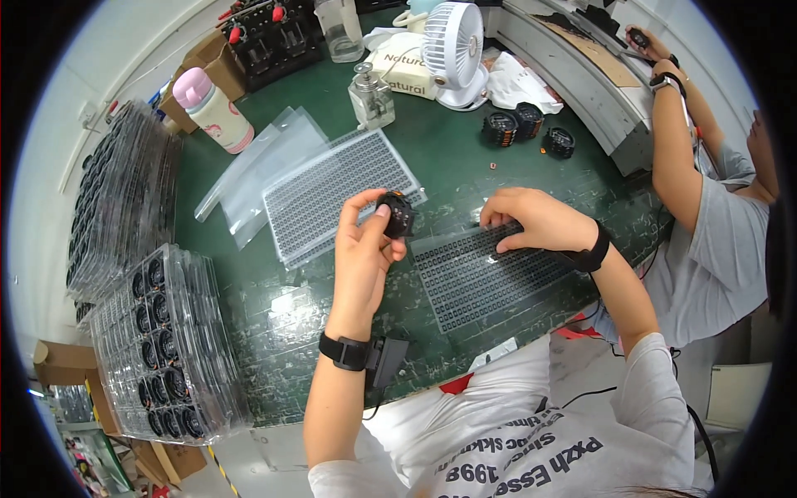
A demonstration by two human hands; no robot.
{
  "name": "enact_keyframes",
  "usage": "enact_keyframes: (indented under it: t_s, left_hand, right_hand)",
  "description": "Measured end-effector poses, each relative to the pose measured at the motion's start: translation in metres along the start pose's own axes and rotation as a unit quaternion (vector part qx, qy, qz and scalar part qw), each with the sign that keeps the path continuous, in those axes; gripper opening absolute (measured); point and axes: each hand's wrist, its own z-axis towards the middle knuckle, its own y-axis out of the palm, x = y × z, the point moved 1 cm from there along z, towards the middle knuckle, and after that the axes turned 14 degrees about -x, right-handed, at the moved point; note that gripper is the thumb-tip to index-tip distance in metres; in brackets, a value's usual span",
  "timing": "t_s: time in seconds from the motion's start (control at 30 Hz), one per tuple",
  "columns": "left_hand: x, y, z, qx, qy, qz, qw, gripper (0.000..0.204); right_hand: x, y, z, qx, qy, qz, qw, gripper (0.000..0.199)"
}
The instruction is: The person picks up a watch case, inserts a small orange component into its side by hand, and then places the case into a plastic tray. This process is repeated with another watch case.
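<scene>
In my left hand [367, 241] I hold a black round watch case [397, 215] with orange marks, raised above the table, thumb and fingers closed round it. My right hand [531, 222] rests on a sheet of small black parts [473, 286] laid out in rows. Its fingers are curled down onto the upper part of that sheet; whatever they pinch is hidden. A second, paler sheet of small dark parts [340, 195] lies left of the watch case, on clear plastic film [264, 170]. Three more black watch cases [501, 129] sit toward the back right.
Stacked clear trays [166, 349] of round black parts fill the left side. Behind stand a pink-lidded bottle [214, 110], a glass dispenser [371, 98], a white fan [454, 54] and a tissue pack [403, 66]. A co-worker's arm [672, 158] is beyond a grey conveyor frame [610, 104] at right.
</scene>
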Motion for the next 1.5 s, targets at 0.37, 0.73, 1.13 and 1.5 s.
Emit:
enact_keyframes:
  t_s: [0.37,0.73,1.13,1.5]
  left_hand:
    - [0.027,0.019,-0.023,-0.012,0.005,0.012,1.000,0.025]
    - [-0.020,-0.002,0.002,0.020,-0.056,-0.024,0.998,0.025]
    - [-0.004,0.009,-0.004,0.044,-0.027,0.041,0.998,0.023]
    - [-0.022,0.010,-0.004,-0.020,-0.047,-0.030,0.998,0.025]
  right_hand:
    - [-0.045,0.009,0.065,-0.038,-0.031,0.245,0.968,0.034]
    - [-0.046,0.003,0.048,0.113,0.022,-0.043,0.992,0.048]
    - [-0.018,-0.004,0.035,-0.026,0.055,0.239,0.969,0.022]
    - [-0.024,0.018,0.048,0.100,0.050,0.222,0.969,0.019]
